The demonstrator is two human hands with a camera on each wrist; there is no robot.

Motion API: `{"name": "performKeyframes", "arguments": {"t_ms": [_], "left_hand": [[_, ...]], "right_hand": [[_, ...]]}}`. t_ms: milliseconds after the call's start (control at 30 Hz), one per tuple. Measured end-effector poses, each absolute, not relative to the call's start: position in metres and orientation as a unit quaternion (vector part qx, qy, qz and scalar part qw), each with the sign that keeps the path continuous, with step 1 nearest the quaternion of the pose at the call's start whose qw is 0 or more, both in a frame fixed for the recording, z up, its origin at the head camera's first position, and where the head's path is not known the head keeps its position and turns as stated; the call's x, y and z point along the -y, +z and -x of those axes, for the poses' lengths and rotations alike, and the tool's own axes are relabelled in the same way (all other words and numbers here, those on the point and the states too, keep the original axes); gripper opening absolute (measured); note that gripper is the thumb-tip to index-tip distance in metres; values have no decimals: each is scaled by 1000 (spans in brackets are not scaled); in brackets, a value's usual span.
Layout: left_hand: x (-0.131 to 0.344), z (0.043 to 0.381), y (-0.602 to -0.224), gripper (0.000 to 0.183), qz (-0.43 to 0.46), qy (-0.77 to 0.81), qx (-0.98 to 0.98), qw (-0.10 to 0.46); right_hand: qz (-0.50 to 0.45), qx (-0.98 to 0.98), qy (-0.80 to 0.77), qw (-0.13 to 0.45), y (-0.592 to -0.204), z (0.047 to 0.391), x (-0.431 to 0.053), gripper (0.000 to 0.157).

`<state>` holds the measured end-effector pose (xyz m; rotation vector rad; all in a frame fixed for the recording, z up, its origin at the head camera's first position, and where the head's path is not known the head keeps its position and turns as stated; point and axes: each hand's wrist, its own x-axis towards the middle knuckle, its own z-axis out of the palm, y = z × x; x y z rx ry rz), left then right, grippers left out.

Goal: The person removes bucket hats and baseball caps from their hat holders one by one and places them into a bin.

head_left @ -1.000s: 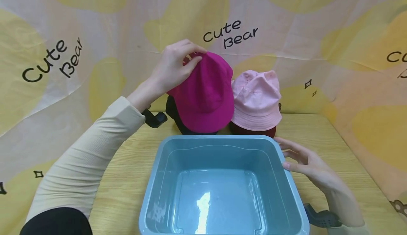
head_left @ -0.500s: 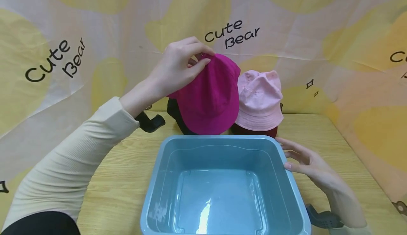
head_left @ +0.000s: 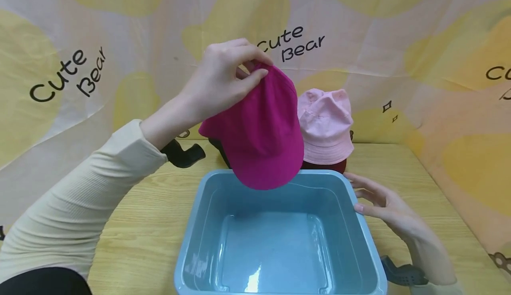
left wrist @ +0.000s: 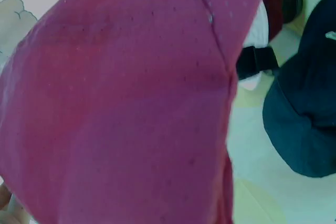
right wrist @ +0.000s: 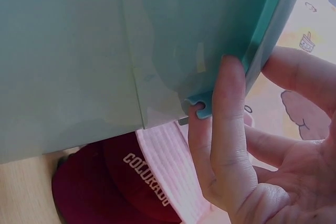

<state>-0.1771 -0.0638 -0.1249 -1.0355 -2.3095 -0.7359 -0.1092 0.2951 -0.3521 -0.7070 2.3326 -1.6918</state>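
My left hand (head_left: 233,71) pinches the crown top of a magenta baseball cap (head_left: 265,131) between thumb and fingers. The cap hangs brim down, its brim overlapping the far rim of a light blue plastic basin (head_left: 189,237) in the head view. In the left wrist view the magenta cap (left wrist: 136,103) fills most of the picture, hiding most of the hand. At the basin's far right corner, my right hand (head_left: 387,204) holds the rim. The right wrist view shows fingers (right wrist: 229,114) against the outer wall below the rim and another digit at its edge.
Behind the basin, a pink bucket hat (head_left: 326,126) sits on a dark red cap (head_left: 323,165) lettered COLORADO. A dark cap (left wrist: 304,114) shows beside the held one. These stand on a wooden table (head_left: 151,224) before a printed cloth (head_left: 151,33).
My left hand has lifted the magenta cap and brought it nearer, so its brim now overlaps the basin's far rim. The right hand stays at the basin's corner.
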Motion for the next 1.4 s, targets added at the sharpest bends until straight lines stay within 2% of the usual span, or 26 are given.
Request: {"name": "performKeyframes", "arguments": {"t_ms": [567, 867, 1400], "left_hand": [[55, 151, -143, 9, 418, -322, 833, 163], [50, 137, -151, 10, 424, -369, 819, 119], [37, 114, -179, 11, 439, -397, 801, 94]], "right_hand": [[238, -784, -566, 93, -351, 109, -293, 61], [236, -785, -565, 91, -350, 108, -294, 62], [244, -778, -572, 94, -352, 109, -295, 61]]}}
